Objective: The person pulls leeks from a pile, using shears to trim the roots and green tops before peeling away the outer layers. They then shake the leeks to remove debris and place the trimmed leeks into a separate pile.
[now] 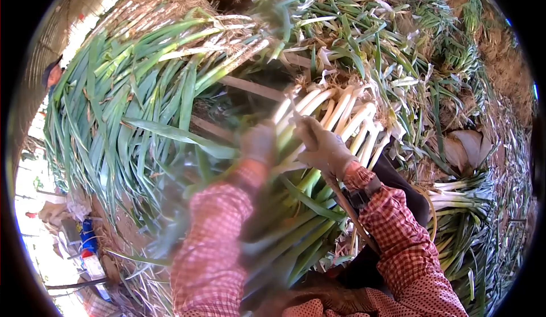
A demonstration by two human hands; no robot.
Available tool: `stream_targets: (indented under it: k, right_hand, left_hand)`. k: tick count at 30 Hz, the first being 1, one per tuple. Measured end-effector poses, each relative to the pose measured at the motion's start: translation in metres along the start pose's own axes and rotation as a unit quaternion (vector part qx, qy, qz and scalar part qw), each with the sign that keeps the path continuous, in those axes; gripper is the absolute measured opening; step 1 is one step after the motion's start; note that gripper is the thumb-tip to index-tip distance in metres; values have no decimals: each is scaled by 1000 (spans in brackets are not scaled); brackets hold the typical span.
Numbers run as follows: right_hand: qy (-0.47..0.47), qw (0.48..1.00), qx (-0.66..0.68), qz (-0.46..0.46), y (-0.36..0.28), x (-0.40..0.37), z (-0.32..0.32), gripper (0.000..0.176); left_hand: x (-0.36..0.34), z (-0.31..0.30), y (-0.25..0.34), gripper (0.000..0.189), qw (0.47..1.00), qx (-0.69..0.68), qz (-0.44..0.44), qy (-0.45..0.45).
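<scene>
My left hand (259,143), in a pale glove, is smeared by motion beside the white stalks, so its fingers cannot be made out. My gloved right hand (325,148) is closed, its fingers curled at the middle of the pile, with a pale strip of leek leaf (293,105) poking out at the fingertips. Below and around both hands lies a bundle of trimmed leeks (347,115), white root ends pointing away and green leaves toward me. A long green leaf (176,132) stretches left from beside my left hand. A thin brown rod (355,220) runs below my right wrist.
A large heap of untrimmed leeks (125,89) with roots fills the left. Wooden slats (250,86) show behind my hands. Loose leaves and peelings (364,32) cover the far side. More leeks (460,203) lie at the right. A blue container (87,237) stands lower left.
</scene>
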State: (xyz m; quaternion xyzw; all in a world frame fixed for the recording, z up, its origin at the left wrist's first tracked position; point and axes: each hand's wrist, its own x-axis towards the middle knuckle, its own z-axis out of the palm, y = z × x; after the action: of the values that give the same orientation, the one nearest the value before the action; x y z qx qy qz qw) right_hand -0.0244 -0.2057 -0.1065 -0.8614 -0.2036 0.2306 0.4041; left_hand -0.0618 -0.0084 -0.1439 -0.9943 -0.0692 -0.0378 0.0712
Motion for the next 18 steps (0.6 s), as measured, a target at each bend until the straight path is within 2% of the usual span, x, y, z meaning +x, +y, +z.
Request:
stream_targets:
  k: [2, 5, 8, 9, 12, 13, 17, 18]
  right_hand:
    - [11, 997, 21, 68, -4, 1, -6, 87]
    - [-2, 993, 76, 88, -7, 4, -8, 86]
    - [-11, 1000, -7, 11, -9, 0, -6, 80]
    - [-8, 997, 28, 71, -12, 5, -9, 83]
    - [-10, 997, 59, 48, 8, 18, -3, 83]
    - [-1, 999, 41, -12, 7, 14, 1, 82]
    - [-15, 992, 73, 106, -3, 14, -7, 85]
    - [-12, 994, 77, 76, -3, 14, -7, 85]
  left_hand:
    - [3, 5, 4, 13, 999, 36, -1, 9]
    - [3, 7, 5, 16, 999, 52, -8, 10]
    - [-1, 7, 10, 20, 999, 54, -3, -5]
    - [-1, 6, 10, 21, 998, 59, -4, -1]
    - [5, 5, 5, 22, 998, 67, -5, 1]
    - [4, 4, 6, 22, 998, 68, -5, 6]
    - [2, 2, 8, 22, 999, 50, -3, -14]
    - [5, 0, 5, 22, 999, 43, -5, -18]
